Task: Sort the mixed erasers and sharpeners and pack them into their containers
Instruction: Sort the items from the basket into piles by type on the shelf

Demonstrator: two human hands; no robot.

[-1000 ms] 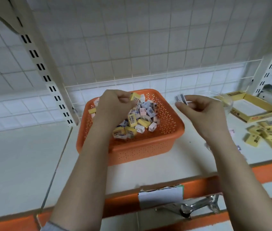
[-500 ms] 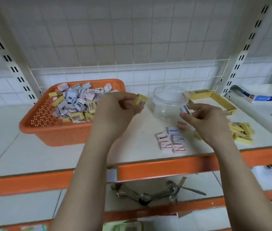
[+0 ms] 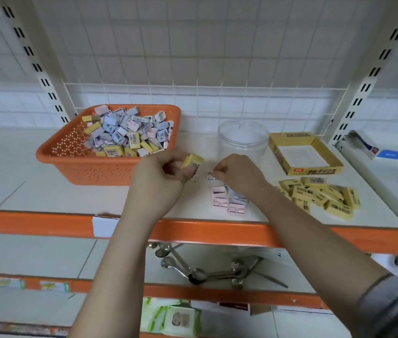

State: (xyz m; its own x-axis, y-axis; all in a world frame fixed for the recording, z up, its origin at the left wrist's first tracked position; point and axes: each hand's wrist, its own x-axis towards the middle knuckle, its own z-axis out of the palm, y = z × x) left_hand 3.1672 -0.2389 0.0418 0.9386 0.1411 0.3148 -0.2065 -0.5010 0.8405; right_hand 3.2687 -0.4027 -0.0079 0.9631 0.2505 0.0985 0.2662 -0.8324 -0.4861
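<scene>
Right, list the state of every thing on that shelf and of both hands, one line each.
Orange perforated plastic basket: holds mixed pieces.
Clear round plastic jar: upright, lidless, looks empty.
Yellow cardboard box: open, empty.
Yellow eraser pile: loose on shelf.
Pink and blue small pieces: grouped on shelf.
Left hand: fingers grip a yellow eraser.
Right hand: pinches a small piece.

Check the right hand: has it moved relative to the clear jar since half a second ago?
Yes. The right hand has dropped from beside the clear jar toward the pink pile.

Shop stockroom: orange-edged slotted shelving [image 3: 217,231], wire-grid back panel [image 3: 193,57], boxed goods [image 3: 388,152]
</scene>
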